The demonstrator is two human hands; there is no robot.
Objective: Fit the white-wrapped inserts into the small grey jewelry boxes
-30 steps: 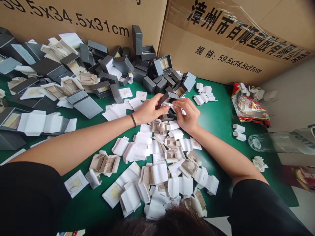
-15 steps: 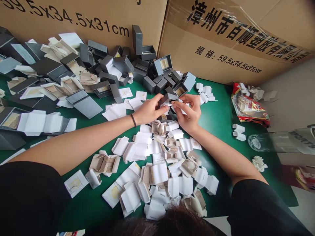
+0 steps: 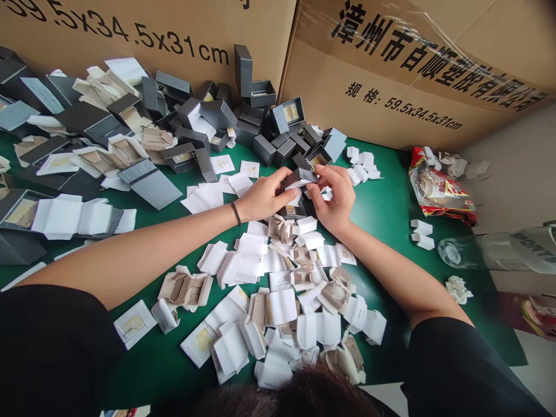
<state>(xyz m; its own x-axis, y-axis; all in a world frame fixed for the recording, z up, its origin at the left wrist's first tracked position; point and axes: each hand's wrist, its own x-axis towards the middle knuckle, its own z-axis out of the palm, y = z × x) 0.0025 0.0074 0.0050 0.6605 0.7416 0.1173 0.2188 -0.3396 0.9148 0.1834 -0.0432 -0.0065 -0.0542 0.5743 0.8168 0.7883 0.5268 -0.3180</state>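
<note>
Near the middle of the green tabletop, my left hand [image 3: 270, 194] grips a small dark grey box [image 3: 299, 178], thumb in front and fingers behind. White paper or card shows at the box's near side. My right hand [image 3: 333, 196] is at the box's right side, fingers curled with the thumb and forefinger close to it; what lies between them is too small to make out. Just under the hands rests another dark open box [image 3: 293, 209]. Folded white card inserts [image 3: 280, 304] lie in a loose heap between my forearms.
Dark boxes [image 3: 217, 113] and card pieces are piled at the back and left. Two large cartons [image 3: 391, 87] stand behind. On the right are a red food packet [image 3: 443, 191], a clear bottle [image 3: 482, 252] lying sideways and a crumpled tissue [image 3: 458, 288].
The small dark box has tilted and sits slightly lower in my left hand. My right thumb and fingers have spread a little and shifted at its right side.
</note>
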